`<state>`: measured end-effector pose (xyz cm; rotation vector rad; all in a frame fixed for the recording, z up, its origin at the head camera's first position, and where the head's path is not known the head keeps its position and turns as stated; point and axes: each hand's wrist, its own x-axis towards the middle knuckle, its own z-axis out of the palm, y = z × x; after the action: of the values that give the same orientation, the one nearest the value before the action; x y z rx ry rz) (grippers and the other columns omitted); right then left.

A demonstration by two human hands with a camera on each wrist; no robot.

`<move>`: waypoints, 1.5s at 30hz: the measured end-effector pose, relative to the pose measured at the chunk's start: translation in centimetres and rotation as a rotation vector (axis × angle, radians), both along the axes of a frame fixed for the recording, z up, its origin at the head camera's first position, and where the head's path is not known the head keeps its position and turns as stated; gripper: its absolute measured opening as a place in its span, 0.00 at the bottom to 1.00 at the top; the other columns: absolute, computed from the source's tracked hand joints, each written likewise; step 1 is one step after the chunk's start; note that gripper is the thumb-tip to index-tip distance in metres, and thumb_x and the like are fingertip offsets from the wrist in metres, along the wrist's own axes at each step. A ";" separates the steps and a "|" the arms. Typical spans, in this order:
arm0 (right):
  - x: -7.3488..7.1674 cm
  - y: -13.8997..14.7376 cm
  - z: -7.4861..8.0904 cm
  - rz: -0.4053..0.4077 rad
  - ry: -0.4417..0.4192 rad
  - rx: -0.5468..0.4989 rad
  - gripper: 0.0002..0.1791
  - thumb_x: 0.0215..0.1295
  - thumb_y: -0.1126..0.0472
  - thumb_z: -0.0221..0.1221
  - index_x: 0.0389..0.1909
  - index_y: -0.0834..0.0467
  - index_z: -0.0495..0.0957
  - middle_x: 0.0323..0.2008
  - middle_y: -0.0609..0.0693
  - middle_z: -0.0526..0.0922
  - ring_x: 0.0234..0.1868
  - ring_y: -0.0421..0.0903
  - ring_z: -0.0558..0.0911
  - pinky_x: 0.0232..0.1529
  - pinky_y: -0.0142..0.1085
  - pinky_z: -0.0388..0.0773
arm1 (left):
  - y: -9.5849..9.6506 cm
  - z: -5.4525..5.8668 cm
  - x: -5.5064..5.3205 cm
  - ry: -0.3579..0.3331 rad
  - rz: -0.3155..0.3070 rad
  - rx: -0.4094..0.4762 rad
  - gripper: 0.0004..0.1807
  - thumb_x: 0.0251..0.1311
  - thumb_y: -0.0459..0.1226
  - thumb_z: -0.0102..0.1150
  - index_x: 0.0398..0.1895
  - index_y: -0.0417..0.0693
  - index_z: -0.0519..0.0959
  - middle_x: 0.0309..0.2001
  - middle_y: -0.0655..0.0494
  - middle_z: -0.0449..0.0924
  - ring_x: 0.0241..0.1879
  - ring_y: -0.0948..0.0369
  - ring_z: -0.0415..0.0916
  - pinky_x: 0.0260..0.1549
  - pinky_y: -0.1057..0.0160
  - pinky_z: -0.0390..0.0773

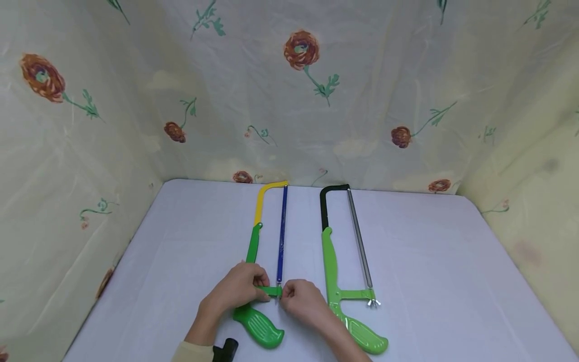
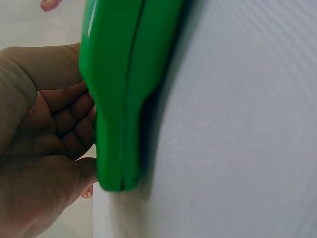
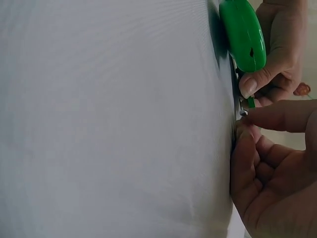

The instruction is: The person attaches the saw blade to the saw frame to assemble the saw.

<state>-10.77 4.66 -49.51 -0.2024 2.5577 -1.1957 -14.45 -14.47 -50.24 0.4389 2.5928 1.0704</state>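
Observation:
A hacksaw with a green handle [image 1: 260, 327], a yellow front frame [image 1: 259, 206] and a blue blade [image 1: 282, 231] lies flat on the table. My left hand [image 1: 237, 286] grips its frame above the handle, thumb and fingers at the short green crossbar [image 1: 271, 291]. At the blade's near end, my right hand [image 1: 305, 301] pinches the small metal wing nut [image 3: 242, 113] with thumb and forefinger. The fingertips mostly hide that nut in the head view. From the left wrist, the green handle [image 2: 116, 99] stands before the curled left fingers.
To the right lies a second hacksaw [image 1: 330, 256], light green and black, with a grey blade [image 1: 360, 239] and a wing nut [image 1: 373, 303]. My right forearm passes over its handle. A white cloth covers the table [image 1: 434, 276]; flowered sheeting [image 1: 362, 90] hangs behind and at both sides.

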 end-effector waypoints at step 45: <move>0.1 0.3 0.0 0.015 0.035 -0.025 0.03 0.55 0.66 0.63 0.25 0.59 0.80 0.19 0.45 0.76 0.22 0.41 0.72 0.25 0.30 0.66 | 0.3 0.1 0.1 0.003 -0.002 0.004 0.10 0.45 0.37 0.77 0.25 0.55 0.82 0.23 0.64 0.78 0.28 0.64 0.71 0.28 0.67 0.71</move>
<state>-10.69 4.94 -49.51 -0.2504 2.5675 -1.2302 -14.32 -14.19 -50.12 0.4438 2.5931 1.0747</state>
